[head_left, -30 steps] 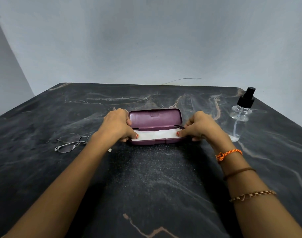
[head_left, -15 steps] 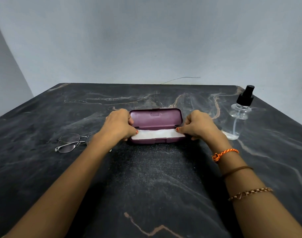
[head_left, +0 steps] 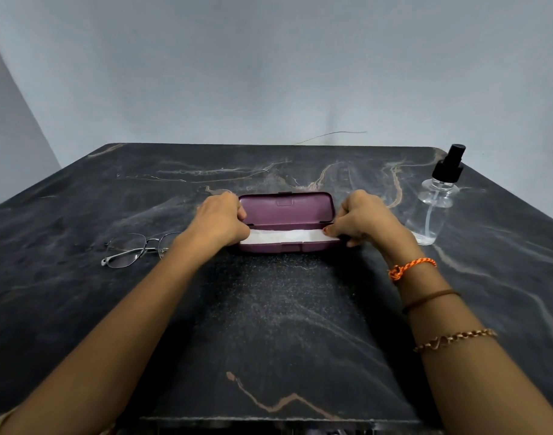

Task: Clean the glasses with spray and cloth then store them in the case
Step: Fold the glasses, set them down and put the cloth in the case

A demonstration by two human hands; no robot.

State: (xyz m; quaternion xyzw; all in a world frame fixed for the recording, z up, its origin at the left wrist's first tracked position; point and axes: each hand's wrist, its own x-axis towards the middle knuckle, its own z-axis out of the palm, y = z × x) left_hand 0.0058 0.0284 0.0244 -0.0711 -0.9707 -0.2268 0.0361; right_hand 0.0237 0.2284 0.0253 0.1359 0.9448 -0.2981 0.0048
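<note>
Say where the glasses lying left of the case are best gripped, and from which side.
Probably the bridge of the glasses, pinched from above: they lie flat on the table, lenses spread side by side, so this thin middle bar is clear and keeps fingers off the lenses.

Case (head_left: 286,208): nothing readable is showing on the lid or base.
Spray bottle (head_left: 433,204): clear, carrying no label.
Table (head_left: 284,324): showing only marble veining, no lettering.
</note>
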